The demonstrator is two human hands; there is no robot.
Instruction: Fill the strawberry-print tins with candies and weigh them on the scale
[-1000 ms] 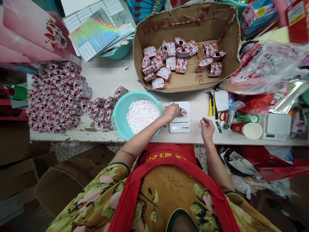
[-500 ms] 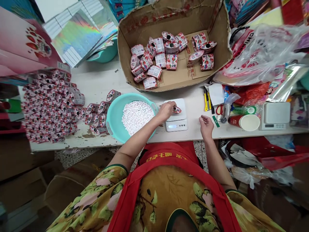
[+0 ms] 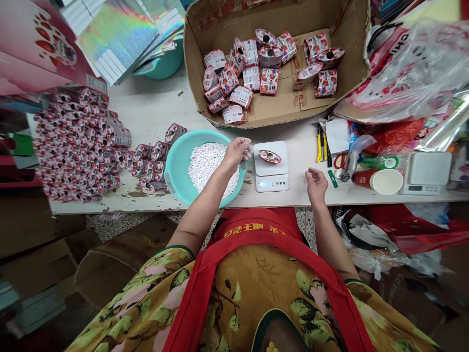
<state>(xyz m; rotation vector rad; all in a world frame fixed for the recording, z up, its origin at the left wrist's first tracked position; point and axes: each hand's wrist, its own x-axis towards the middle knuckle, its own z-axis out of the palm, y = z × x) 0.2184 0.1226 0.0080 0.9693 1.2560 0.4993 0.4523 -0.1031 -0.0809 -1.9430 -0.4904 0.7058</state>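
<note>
My left hand (image 3: 237, 155) hovers above the right rim of a turquoise basin (image 3: 171, 171), fingers bent with the tips a little apart. I see nothing between them. Small white candies (image 3: 205, 164) form a heap in the basin. On the white digital scale (image 3: 271, 168), just right of that hand, rests one red strawberry-print packet (image 3: 270, 156) with a dark opening on top. My right hand (image 3: 316, 187) stays near the table's front edge, right of the scale, its fingers loosely curled and apart, holding nothing.
Several similar packets lie in a cardboard box (image 3: 286, 105) at the back. A large stack of packets (image 3: 76, 146) covers the left side. To the right are a yellow cutter (image 3: 320, 145), a paper cup (image 3: 383, 182), a second scale (image 3: 427, 171) and plastic bags (image 3: 410, 73).
My left hand has pulled back leftward from the packet on the scale to above the basin's rim. The packet stays on the scale. The view has shifted slightly.
</note>
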